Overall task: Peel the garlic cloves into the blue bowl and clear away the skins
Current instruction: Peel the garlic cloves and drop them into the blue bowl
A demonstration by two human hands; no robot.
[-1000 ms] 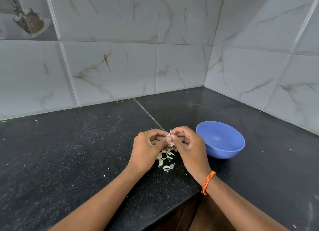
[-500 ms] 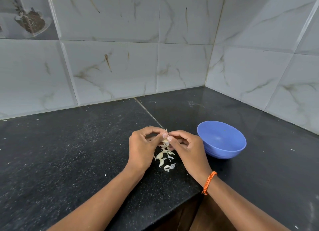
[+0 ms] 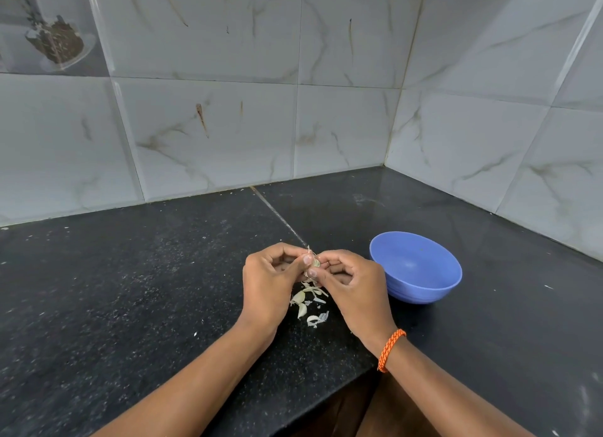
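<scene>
A black stone counter [image 3: 130, 306] meets marble-look wall tiles [image 3: 212, 136], with a blue bowl [image 3: 416, 267] standing at 3 o'clock from the hands. The left hand [image 3: 270, 283] and right hand [image 3: 352, 289], fingers curled, together pinch a garlic clove [image 3: 314, 262] above the counter. Loose skins [image 3: 308, 304] lie at 6 o'clock beneath it.
</scene>
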